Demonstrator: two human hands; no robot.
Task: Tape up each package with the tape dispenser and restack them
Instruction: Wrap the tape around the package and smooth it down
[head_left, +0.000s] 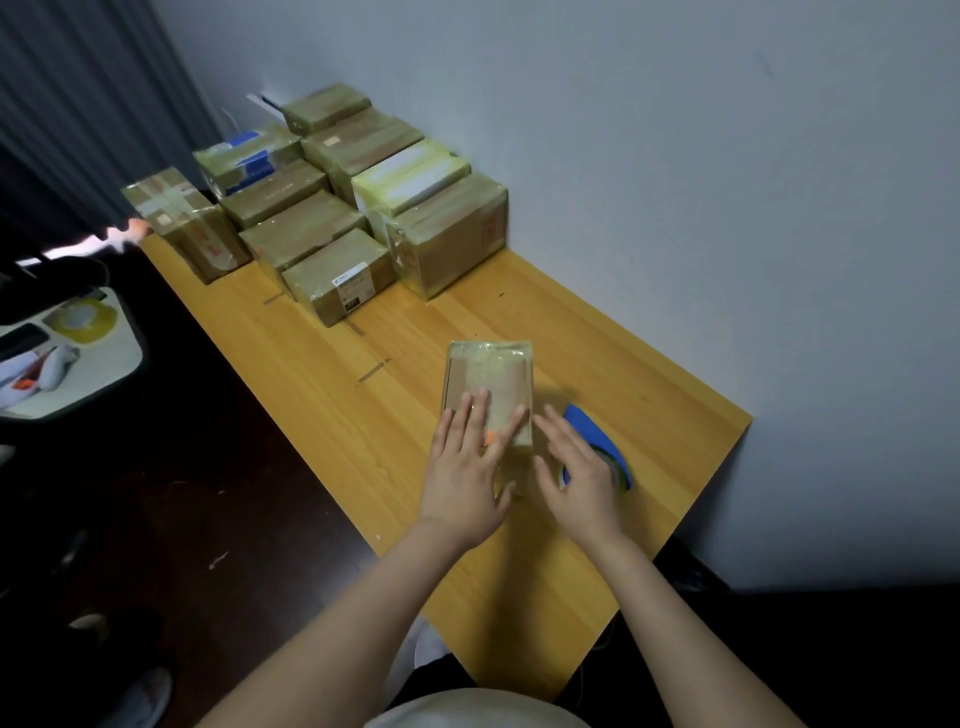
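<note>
Half the tape dispenser (598, 435) hides behind the right hand (582, 470).

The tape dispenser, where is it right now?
In the head view, the blue tape dispenser lies on the wooden table, just right of the package, partly hidden behind the right hand.

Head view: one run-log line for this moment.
left hand flat on package | right hand open beside it, partly covering blue tape dispenser | taped packages stacked at far end of table
</note>
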